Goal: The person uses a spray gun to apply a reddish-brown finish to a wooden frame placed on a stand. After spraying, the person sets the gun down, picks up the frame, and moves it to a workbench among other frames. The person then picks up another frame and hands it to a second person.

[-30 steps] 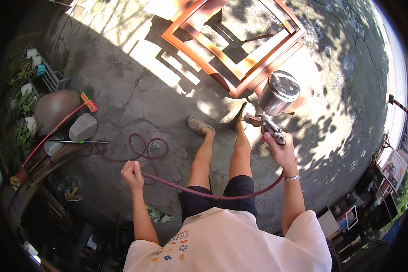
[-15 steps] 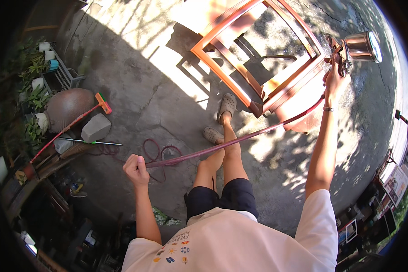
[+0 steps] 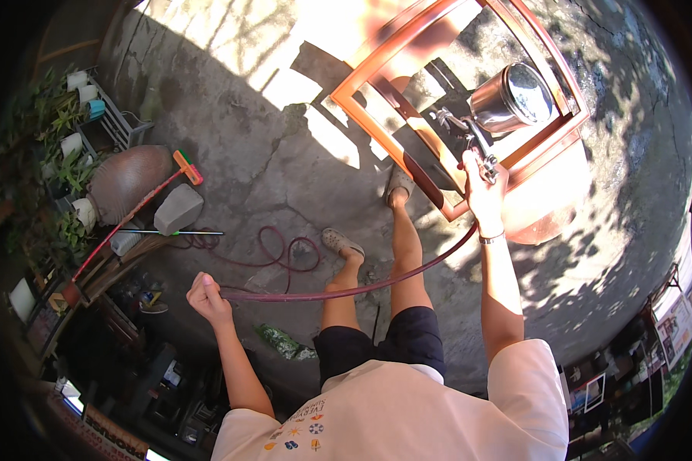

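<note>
My right hand (image 3: 486, 196) is closed round the handle of a metal spray gun (image 3: 477, 137). Its shiny metal cup (image 3: 490, 106) lies over the near right part of an open, reddish-brown wooden frame (image 3: 398, 48). The frame tilts above the ground; what bears it is mostly hidden, though a rounded reddish surface (image 3: 546, 219) shows beneath. From the gun a dark red hose (image 3: 350, 292) sags across my legs to my left hand (image 3: 210, 298), which is closed round it at the left. Whether the gun touches the frame I cannot tell.
More hose (image 3: 288, 253) lies coiled on the concrete floor. At the left are a red-handled squeegee (image 3: 188, 167), a grey block (image 3: 178, 209), a big brown jar (image 3: 131, 180) and potted plants (image 3: 69, 173). Sun and leaf shadow mottle the ground at the right.
My right hand has swung the spray gun left, from beyond the frame's right edge to over it. My left hand moved slightly left and down. The hose sags more, and my feet stand wider apart.
</note>
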Motion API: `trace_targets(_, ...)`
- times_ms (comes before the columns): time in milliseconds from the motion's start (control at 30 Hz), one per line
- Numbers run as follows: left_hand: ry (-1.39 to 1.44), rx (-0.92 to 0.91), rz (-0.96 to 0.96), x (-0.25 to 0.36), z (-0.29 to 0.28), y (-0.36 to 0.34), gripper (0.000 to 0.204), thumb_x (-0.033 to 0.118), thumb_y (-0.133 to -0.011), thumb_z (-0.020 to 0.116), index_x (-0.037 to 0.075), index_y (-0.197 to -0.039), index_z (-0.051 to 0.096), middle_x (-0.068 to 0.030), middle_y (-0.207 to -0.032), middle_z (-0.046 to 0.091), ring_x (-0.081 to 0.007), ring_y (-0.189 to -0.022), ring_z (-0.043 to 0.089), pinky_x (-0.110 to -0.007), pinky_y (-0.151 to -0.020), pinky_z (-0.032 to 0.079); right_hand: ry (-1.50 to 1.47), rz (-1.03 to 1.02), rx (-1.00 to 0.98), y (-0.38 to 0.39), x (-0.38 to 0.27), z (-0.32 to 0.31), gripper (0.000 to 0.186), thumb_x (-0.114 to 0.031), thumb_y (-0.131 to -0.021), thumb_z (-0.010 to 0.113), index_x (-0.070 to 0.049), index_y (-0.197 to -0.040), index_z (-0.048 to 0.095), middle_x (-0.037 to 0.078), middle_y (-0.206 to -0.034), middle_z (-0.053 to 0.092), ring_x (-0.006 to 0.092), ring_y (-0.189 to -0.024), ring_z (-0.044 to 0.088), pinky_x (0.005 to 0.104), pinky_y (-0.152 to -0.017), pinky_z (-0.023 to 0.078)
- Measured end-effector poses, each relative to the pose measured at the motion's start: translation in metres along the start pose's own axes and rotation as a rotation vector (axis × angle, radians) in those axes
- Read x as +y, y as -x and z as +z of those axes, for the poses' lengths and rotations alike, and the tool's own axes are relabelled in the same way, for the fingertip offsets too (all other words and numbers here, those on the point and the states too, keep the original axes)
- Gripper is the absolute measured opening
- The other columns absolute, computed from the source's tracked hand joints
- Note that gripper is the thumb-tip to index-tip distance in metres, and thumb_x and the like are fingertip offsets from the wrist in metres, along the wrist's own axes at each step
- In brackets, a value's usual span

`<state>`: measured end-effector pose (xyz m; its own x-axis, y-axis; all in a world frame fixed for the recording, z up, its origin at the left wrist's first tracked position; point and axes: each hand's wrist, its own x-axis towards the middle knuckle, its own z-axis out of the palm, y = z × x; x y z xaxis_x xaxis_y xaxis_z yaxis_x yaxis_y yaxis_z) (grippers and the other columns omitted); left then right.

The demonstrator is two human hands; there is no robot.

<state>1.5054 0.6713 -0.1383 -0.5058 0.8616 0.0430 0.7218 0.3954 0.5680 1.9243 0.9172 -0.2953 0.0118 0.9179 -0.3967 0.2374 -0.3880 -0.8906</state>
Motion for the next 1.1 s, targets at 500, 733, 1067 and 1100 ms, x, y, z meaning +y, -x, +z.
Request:
trace_targets(500, -0.013, -0.05, 0.044, 0.033, 0.017, -0.043, 0.045, 0.012, -0.095, 0.048, 0.0, -0.054, 0.034, -0.0072, -0.049, 0.033, -0.019, -0.045, 0.035, -0.035, -0.047, 0.021, -0.005, -0.013, 0.093, -0.076, -0.01, -0.011, 0.027, -0.024, -0.092, 0.072, 0.0, -0.104, 0.071, 0.002, -0.075, 0.066, 0.0083, -0.066, 0.057, 0.0247, -0.064, 0.047)
trace_targets(733, 0.063, -0.11, 0.089, 0.061, 0.048, -0.057, 0.045, 0.015, -0.094, 0.051, 0.001, -0.056, 0.033, -0.0072, -0.051, 0.03, -0.0194, -0.046, 0.031, -0.036, -0.048, 0.019, 0.153, -0.092, 0.364, -0.199, -0.029, -0.065, 0.04, -0.041, -0.093, 0.068, -0.004, -0.108, 0.073, 0.003, -0.072, 0.07, 0.009, -0.071, 0.064, 0.027, -0.068, 0.049)
trace_targets(1067, 0.061, -0.115, 0.035, 0.047, 0.047, -0.059, 0.044, 0.015, -0.095, 0.051, 0.0, -0.057, 0.034, -0.0071, -0.051, 0.032, -0.019, -0.047, 0.032, -0.036, -0.048, 0.019, -0.023, -0.025, 0.553, -0.196, -0.054, -0.078, 0.039, -0.038, -0.093, 0.07, 0.001, -0.09, 0.074, 0.003, -0.063, 0.064, 0.009, -0.057, 0.059, 0.0246, -0.053, 0.043)
trace_targets(1100, 0.061, -0.106, 0.035, 0.042, 0.044, -0.06, 0.045, 0.014, -0.095, 0.05, 0.0, -0.056, 0.035, -0.007, -0.051, 0.032, -0.0188, -0.047, 0.032, -0.036, -0.048, 0.019, -0.07, -0.088, 0.545, -0.187, -0.038, -0.072, 0.034, -0.033, -0.093, 0.07, 0.001, -0.095, 0.073, 0.003, -0.067, 0.065, 0.0097, -0.06, 0.06, 0.0244, -0.055, 0.044)
